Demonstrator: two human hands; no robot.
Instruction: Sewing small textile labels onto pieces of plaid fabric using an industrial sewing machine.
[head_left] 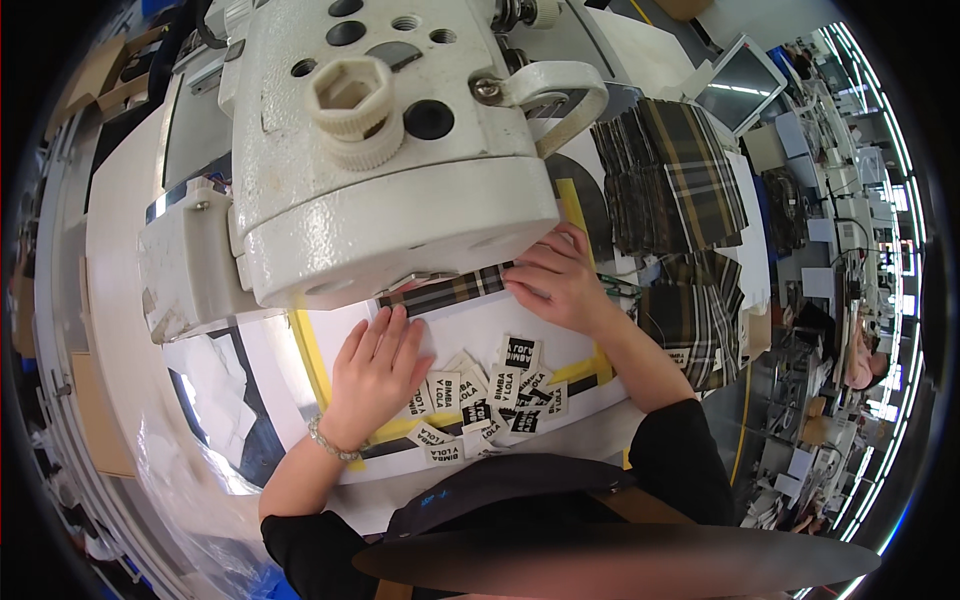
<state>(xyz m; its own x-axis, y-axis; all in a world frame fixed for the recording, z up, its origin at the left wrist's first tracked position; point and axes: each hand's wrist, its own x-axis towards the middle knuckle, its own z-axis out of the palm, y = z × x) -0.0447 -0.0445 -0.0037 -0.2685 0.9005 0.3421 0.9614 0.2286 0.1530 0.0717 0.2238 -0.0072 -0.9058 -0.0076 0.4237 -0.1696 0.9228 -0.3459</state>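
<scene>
hands: left hand [375, 365] flat and released, right hand [555, 280] fingertips pinching the narrow dark plaid fabric strip [450, 290]
strip: lies between them, long axis left-right, under the white sewing machine head [390, 170]
nearer: right
around: small black-and-white woven labels [490, 395] on the surface [560, 340]

Small rectangular woven labels [487, 393], some black with white print and others white with black print, lie in a loose heap on the white table just below both hands. A tilted flat screen [742, 82] with a pale frame and grey face stands upper right.
</scene>
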